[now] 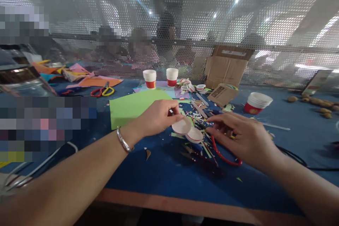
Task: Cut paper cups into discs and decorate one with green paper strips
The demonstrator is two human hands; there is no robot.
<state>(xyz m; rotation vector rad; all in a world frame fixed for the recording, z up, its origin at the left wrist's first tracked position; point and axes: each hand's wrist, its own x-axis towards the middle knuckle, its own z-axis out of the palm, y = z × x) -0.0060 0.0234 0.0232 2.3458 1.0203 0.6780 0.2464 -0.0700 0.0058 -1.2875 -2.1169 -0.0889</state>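
My left hand [163,116] pinches the rim of a shallow white paper disc [181,127] between thumb and fingers. A second, similar disc with a red edge [195,135] overlaps it on the right; whether the two are joined I cannot tell. Around the handle of a pair of scissors, my right hand [239,134] is closed; its red loop [225,159] hangs below the fingers and a little yellow shows between them. The blades are partly hidden, pointing towards the discs. Another dark pair of scissors [189,152] lies on the table just below.
Paper scraps [196,111] litter the blue table [148,180]. Green paper [135,106] lies behind my left hand. Paper cups [149,78] stand at the back, more cups [257,103] at right. Red-and-yellow scissors [106,90], cardboard [226,69] and walnut-like lumps [317,102] lie further off.
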